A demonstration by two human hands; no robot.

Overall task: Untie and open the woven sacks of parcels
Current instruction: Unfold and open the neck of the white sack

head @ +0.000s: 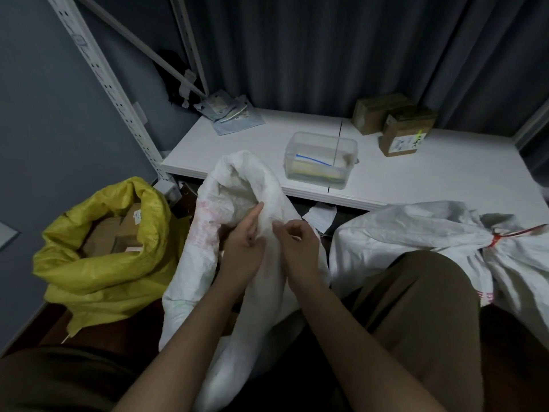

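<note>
White woven plastic sack (237, 221) stands at centre, its mouth rim gaping toward twelve o'clock, left hand (242, 248) and right hand (300, 248) both pinching its near edge, tied white sack (416, 230) close at three o'clock.

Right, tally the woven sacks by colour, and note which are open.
Yellow woven sack, open, brown boxes showing inside: 1
White woven sacks: 2, namely the open white sack held by the left hand and right hand, and the white sack tied with red cord
Total: 3 sacks
</note>
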